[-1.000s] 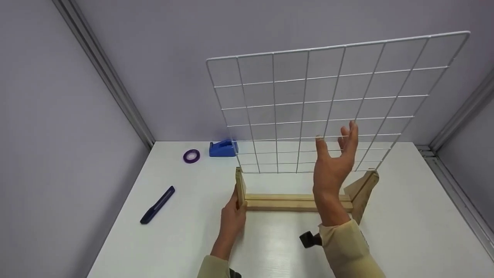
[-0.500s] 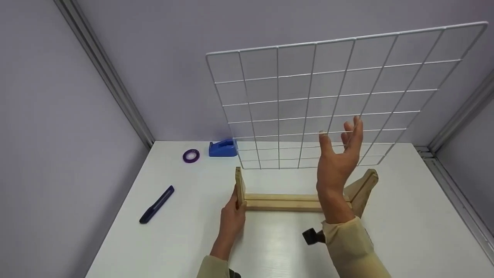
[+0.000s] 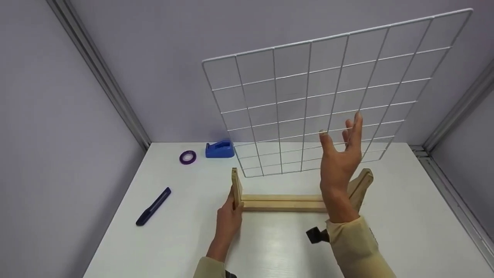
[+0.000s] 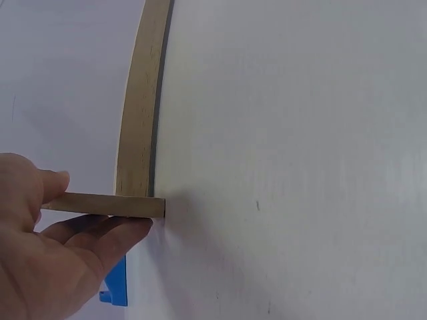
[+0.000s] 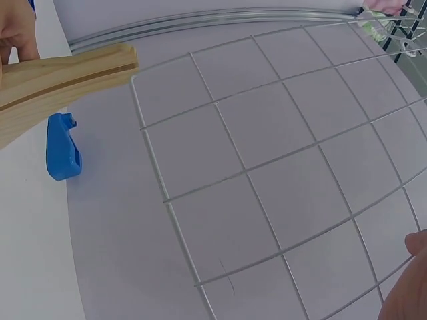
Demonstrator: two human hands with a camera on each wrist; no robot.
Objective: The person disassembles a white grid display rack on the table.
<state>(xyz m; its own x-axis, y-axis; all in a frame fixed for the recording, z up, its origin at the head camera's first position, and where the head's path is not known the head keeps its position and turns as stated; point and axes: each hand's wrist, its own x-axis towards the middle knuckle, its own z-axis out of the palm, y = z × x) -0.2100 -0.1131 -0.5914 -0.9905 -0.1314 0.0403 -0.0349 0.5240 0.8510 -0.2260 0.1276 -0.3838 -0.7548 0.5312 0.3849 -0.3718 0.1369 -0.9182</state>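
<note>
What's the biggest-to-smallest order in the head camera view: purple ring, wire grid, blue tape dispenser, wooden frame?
From largest to smallest, as they look there:
1. Wire grid
2. Wooden frame
3. Blue tape dispenser
4. Purple ring

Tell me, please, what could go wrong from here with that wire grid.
The wire grid is tilted, held only by the right hand, so it could swing or slip. Its lower left corner looks near the left upright of the wooden frame and might knock it. The left hand grips only that upright, so the frame's right end could shift.
</note>
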